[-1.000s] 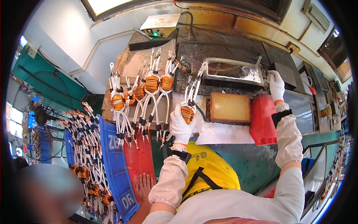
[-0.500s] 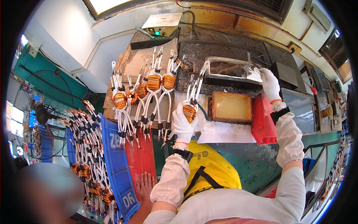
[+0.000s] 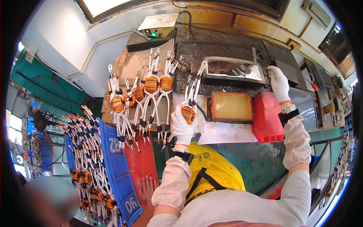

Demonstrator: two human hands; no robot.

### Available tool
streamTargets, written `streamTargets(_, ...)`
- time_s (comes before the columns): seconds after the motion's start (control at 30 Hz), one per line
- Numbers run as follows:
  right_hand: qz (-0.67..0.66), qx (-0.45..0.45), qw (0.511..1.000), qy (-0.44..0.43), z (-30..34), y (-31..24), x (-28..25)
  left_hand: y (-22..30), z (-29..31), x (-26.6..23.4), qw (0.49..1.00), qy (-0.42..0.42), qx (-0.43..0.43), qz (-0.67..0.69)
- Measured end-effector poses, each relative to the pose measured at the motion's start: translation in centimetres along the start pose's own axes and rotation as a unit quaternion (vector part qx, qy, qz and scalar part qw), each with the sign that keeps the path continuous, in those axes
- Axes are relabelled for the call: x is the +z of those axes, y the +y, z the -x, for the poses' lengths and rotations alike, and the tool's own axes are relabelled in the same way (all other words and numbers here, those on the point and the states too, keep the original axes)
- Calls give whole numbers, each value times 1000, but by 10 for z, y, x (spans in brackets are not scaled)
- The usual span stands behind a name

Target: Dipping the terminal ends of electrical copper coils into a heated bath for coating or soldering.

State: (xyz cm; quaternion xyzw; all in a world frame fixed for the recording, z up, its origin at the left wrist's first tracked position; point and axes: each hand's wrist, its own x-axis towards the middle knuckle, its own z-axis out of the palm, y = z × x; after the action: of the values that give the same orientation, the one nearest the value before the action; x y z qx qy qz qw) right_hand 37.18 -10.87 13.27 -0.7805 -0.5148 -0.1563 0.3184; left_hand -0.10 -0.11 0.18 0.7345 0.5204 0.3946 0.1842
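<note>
My left hand, in a white glove, grips a copper-wound coil whose white-sleeved leads point up toward the dark metal tray. My right hand, also gloved, reaches out at the right end of that tray, above a red box; whether it holds anything is not visible. A shallow pan of yellowish liquid lies between the two hands. To the left, several more coils with long white leads lie in a row on the worn bench.
A blue crate at lower left holds several more coils. A red crate stands beside it, with another person's bare foot near. A metal box with a green lamp sits at the back. A fan is far left.
My right hand has drawn left and slightly nearer along the tray's right end. My left hand holds the coil in nearly the same place.
</note>
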Motion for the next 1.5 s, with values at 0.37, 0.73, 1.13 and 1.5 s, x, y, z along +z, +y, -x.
streamTargets(0.37, 8, 93, 996, -4, 9, 27, 0, -1, 1, 1, 1000, -6, -7, 4)
streamTargets(0.73, -49, 131, 990, 15, 12, 16, 13, -4, 0, 2, 1000, -4, 12, 5)
streamTargets(1.13, -87, 62, 994, -16, 6, -4, 32, -6, 1, 3, 999, 23, 35, 0)
streamTargets(1.5, 246, -227, 928, -164, -25, -20, 33, 0, 0, -1, 1000, 9, 20, 6)
